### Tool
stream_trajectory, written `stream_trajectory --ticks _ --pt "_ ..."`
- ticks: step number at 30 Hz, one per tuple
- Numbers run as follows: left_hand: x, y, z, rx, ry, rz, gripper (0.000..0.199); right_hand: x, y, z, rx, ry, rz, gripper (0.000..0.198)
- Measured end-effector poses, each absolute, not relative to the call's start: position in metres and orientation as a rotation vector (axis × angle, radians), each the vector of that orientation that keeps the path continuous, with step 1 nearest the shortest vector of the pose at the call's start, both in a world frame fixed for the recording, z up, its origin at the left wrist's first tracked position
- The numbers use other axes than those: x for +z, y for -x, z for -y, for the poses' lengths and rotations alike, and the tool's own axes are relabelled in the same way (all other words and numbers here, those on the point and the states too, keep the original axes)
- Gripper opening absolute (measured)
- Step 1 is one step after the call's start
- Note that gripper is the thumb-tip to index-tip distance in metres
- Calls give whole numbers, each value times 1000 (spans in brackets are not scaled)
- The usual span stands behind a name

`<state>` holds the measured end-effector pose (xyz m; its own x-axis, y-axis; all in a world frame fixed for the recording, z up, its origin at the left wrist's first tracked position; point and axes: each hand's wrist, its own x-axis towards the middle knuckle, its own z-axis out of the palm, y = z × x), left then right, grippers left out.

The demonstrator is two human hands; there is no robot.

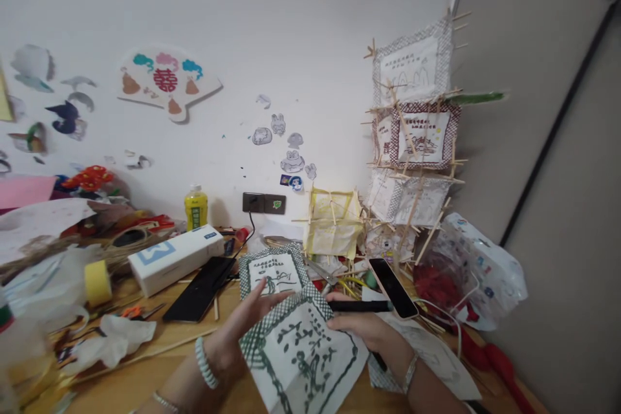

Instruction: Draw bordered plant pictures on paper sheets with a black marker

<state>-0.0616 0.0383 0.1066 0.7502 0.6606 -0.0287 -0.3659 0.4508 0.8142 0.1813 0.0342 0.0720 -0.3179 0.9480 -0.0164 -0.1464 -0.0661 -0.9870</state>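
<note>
Head view, left to right along a grained wooden table [130, 381]: one flat pink sheet [26, 192], one round roll of yellow tape [98, 283], one soft, crumpled white tissue [109, 339]. Above, on a smooth wall [310, 19], one fan-shaped card [167, 81]. Then one long, square-edged white box [177, 255], one plastic bottle [196, 208] of yellow liquid, one glossy black slab [200, 290].

Next, at the upper left edge of the front sheet [305, 349], the left hand [237, 326], thumb raised well apart from the fingers; cannot tell whether pinching, the paper hiding part of the palm. Two bands at that wrist, one braided, one silver. Two papers with green crosshatched borders: the front sheet, tilted between both hands, painted with leafy branches, and the back sheet [286, 268], just beyond, partly overlapped. Behind, one yellow stick frame [334, 236], thin and boxy.

Further right, the right hand [363, 326], thumb pressed on the front sheet's face, pinching its right edge; one silver band at the wrist. Just beside the thumb, one smooth dark pen [361, 306]. Beyond, one pale-edged phone [394, 288], one tall stick tower [429, 136] with papered tiers, one wrinkled clear bag [485, 265], one red ribbon [499, 362].
</note>
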Motion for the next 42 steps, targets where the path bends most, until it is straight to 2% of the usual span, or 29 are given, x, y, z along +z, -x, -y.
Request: stream_trajectory --ticks 2,4,7,9,14,18,22,26,28,31,32,34,36,42 --pt "104 56 -32 584 -997 -473 56 76 -183 -27 1496 1014 1419 33" --pt "94 50 -32 620 -1088 -646 48 85 -183 -16 1307 1039 1527 31" --pt "77 49 -42 783 -1101 -792 49 99 -184 -2 1065 1045 1608 23" --pt "69 52 -52 909 -1072 -852 48 102 -184 -1 1023 1041 1580 19" --pt "78 64 -58 968 -1025 -884 44 83 -185 -27 1178 1030 1324 26" --pt "101 75 -41 734 -1056 -834 44 71 -187 -43 1363 879 1010 36" --pt "112 88 -27 499 -1122 -792 47 74 -189 -41 1459 870 1095 33" --pt "98 96 -31 365 -1409 -973 37 72 -187 -37 1071 1005 1553 23" --pt "88 94 -35 591 -1568 -1193 28 67 -184 -37 892 1109 1712 31" --pt "74 80 -27 915 -1680 -1309 24 59 -177 -37 755 1238 1785 40" --pt "69 73 -20 994 -1939 -1293 21 57 -175 -37 729 1246 1793 40" --pt "55 57 -2 914 -2467 -1027 25 55 -172 -37 684 1231 1777 39" --pt "38 43 16 701 -2812 -701 43 55 -172 -36 654 1212 1736 36" --pt "2 27 25 641 -2977 -644 43 67 -171 -27 539 1089 1726 21"
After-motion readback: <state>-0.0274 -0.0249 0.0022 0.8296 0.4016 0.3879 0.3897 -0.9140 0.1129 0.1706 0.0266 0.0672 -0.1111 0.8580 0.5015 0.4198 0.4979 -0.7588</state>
